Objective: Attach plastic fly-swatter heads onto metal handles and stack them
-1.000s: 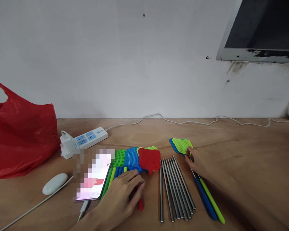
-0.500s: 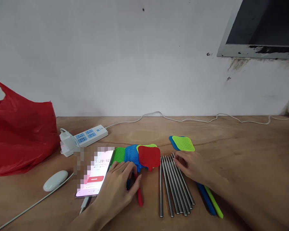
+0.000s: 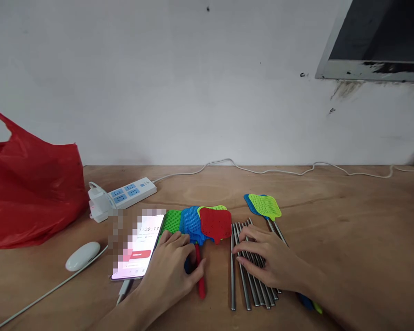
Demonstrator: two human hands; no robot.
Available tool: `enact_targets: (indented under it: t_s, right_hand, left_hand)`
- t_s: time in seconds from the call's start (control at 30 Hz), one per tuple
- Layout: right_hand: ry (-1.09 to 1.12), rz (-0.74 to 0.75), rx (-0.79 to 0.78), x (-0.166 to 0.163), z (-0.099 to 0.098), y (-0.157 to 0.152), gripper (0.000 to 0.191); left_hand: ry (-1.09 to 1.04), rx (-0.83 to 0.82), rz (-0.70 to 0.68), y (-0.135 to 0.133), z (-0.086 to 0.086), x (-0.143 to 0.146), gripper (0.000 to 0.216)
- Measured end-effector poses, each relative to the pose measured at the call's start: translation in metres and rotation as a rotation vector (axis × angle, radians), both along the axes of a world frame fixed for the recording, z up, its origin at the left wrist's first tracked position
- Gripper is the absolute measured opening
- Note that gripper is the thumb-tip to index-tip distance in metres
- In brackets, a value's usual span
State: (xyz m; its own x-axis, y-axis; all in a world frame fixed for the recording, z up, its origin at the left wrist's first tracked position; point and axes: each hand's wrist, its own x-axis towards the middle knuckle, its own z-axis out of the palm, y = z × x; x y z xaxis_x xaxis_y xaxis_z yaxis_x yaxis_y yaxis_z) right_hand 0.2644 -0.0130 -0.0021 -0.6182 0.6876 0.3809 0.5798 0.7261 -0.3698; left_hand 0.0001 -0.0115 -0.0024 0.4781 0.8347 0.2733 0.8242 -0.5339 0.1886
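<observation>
My left hand (image 3: 170,264) curls over a small group of plastic handles beside the phone. Its thumb and forefinger are around a red handle (image 3: 201,288), and a dark blue one shows partly beneath the palm. My right hand (image 3: 265,257) is over a bundle of metal rods (image 3: 250,294), fingers apart, fingertips near the leftmost rods. A red fly swatter head (image 3: 215,224) overlaps blue mesh heads (image 3: 191,223) and a green one (image 3: 172,220). Farther right, a yellow-green fly swatter head (image 3: 266,206) lies over a blue one, with metal shafts below; my right forearm partly covers their handles.
A lit phone (image 3: 141,250) with a timer lies left of my left hand, its cable attached. Beyond it are a white power strip (image 3: 133,193), a white computer mouse (image 3: 83,256) and a red plastic bag (image 3: 37,193). A thin cord (image 3: 269,172) runs along the wall.
My right hand has moved left and forward off the rods' right edge to spread over them, uncovering the shafts of the right-hand swatters. My left hand keeps its place on the handles.
</observation>
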Motion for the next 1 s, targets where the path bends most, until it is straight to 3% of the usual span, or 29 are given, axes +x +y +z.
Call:
enact_targets:
  t_s: [0.37,0.6,0.8,1.0]
  right_hand:
    - [-0.061,0.038,-0.052,-0.012,-0.004,-0.006,0.020]
    - [0.002,-0.095,-0.025,-0.017,-0.010,-0.004,0.017]
    - [0.027,-0.269,-0.141,-0.023,-0.015,-0.001,0.017]
    - [0.037,-0.396,-0.167,-0.030,-0.016,-0.002,0.017]
  left_hand:
    - [0.019,0.058,-0.032,-0.006,0.001,0.004,0.030]
    - [0.081,0.042,-0.046,-0.008,0.002,0.003,0.026]
    - [0.077,0.043,-0.047,-0.007,0.002,0.005,0.030]
    - [0.077,0.021,-0.057,-0.007,0.003,0.007,0.021]
